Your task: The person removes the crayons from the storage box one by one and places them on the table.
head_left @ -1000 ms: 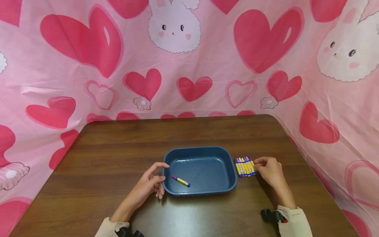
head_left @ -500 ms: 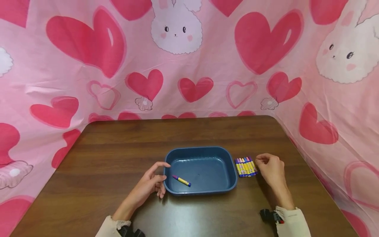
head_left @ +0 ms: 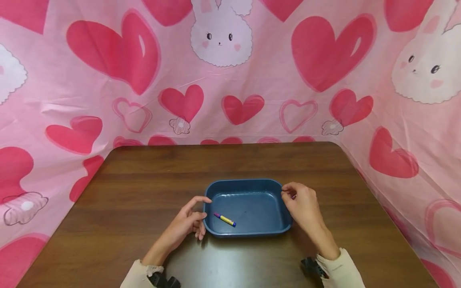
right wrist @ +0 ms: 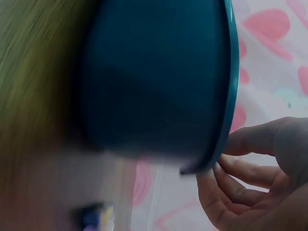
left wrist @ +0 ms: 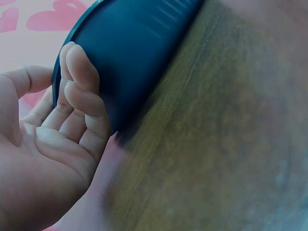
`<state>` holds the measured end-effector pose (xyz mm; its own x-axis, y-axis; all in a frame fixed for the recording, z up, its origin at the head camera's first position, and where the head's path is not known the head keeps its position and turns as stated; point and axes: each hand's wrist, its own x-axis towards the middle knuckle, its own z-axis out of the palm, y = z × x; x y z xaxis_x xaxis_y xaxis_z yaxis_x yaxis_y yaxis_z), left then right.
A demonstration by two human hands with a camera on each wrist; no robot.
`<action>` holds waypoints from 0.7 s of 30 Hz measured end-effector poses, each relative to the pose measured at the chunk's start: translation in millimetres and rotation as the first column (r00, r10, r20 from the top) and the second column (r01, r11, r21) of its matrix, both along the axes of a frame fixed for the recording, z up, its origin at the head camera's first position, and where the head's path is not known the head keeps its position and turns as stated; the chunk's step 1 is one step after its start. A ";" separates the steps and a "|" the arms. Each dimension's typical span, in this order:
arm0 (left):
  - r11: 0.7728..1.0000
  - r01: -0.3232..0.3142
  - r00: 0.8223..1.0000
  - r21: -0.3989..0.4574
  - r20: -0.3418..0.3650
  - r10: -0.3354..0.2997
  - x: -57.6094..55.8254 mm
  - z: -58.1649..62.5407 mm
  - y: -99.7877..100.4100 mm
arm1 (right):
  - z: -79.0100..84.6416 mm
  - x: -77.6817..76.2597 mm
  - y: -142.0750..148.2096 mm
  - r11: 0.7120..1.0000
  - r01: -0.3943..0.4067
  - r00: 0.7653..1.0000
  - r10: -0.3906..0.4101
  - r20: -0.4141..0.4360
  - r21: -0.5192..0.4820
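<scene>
A blue rectangular tray (head_left: 252, 212) stands on the table. Inside it, towards the left, lies one yellow-wrapped crayon (head_left: 225, 219) with a purple tip. My left hand (head_left: 183, 224) holds the tray's left rim, index finger over the edge and thumb outside. At the right rim is my right hand (head_left: 301, 204), thumb and index finger close together, the others loosely bent; nothing shows between them. The tray rim partly hides those fingertips in the right wrist view. The row of crayons (right wrist: 96, 217) shows there only as a blur, mostly covered by my right hand in the head view.
The brown wooden table (head_left: 162, 168) extends behind the tray and to both sides. A pink curtain (head_left: 270, 72) with hearts and rabbits hangs behind and at the sides. Black wrist cameras (head_left: 312, 267) sit at the sleeve cuffs.
My right hand has left the right end of the crayon row and moved left to the tray's right rim. The left hand and the crayon in the tray stay put.
</scene>
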<state>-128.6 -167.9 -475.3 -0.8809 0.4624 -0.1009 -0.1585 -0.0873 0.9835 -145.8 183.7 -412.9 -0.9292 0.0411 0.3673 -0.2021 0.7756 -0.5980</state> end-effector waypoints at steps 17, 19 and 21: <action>1.000 0.007 1.000 -0.004 0.009 -0.007 0.6 1.2 1.6 | 2.4 1.6 -91.3 0.941 -0.333 0.920 0.312 0.236 0.053; 1.000 0.004 1.000 -0.009 0.008 -0.004 0.3 1.8 1.6 | -3.1 3.0 -99.9 0.925 -0.373 0.905 0.347 0.246 0.067; 1.000 -0.002 1.000 -0.015 0.007 0.002 -0.2 2.4 1.4 | -10.1 4.2 -107.6 0.908 -0.408 0.891 0.374 0.257 0.092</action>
<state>-128.8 -166.4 -473.0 -0.8812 0.4586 -0.1145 -0.1656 -0.0726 0.9835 -141.5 76.1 -423.0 -0.9179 -0.3786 0.1189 -0.3775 0.7407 -0.5558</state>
